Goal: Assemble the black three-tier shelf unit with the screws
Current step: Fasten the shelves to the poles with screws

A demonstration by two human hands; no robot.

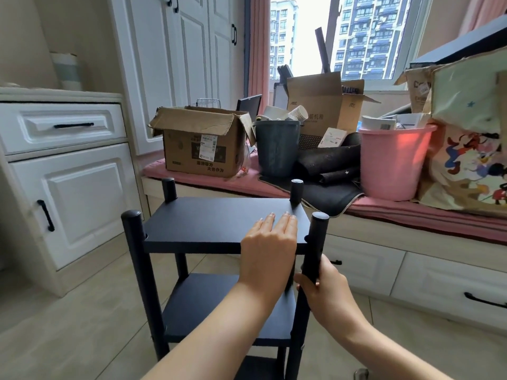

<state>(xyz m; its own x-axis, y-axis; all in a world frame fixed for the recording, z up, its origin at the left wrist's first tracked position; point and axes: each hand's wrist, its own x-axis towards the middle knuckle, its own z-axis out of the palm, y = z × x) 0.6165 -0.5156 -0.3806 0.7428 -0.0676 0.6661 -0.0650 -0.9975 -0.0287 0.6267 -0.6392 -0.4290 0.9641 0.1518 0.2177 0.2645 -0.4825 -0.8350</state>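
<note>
Behind the shelf unit (219, 223), boxes and buckets; left hand (267, 242) flat, right hand (319, 286) around post (315, 242).

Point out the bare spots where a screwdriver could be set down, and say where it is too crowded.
Free: the top shelf left of the left hand, between the posts; the middle shelf below; the floor tiles beside the white cabinet. Crowded: the window seat, packed with boxes and buckets. The right hand grips the near right post.
</note>
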